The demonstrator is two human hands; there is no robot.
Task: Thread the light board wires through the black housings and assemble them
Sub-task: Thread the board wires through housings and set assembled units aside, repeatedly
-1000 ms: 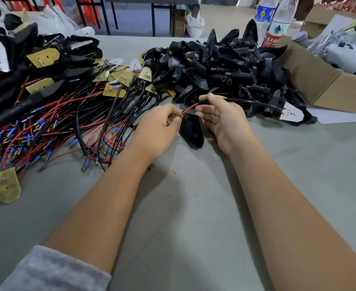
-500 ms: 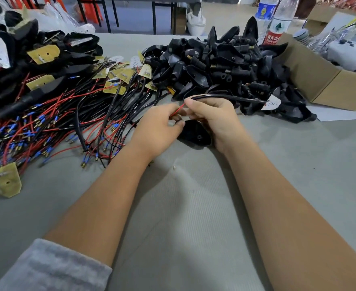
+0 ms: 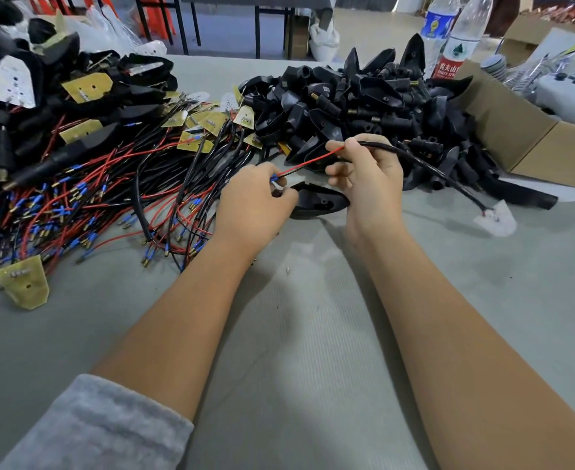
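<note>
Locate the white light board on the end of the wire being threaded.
The white light board lies on the grey table, right of the right hand and in front of the cardboard box.

Bright, even overhead light casts soft shadows under the forearms onto the bench (image 3: 313,385); wide-angle edges bow, corners slightly soft.

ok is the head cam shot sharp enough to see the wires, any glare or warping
Head view: the red wire between the left hand and right hand is sharp. Light is soft and even, with faint shadows on the table under the forearms. No strong glare, only dull sheen on the black housings. Wide-angle warping bends the edges, where the water bottles lean and the grey sleeve looks soft.
</note>
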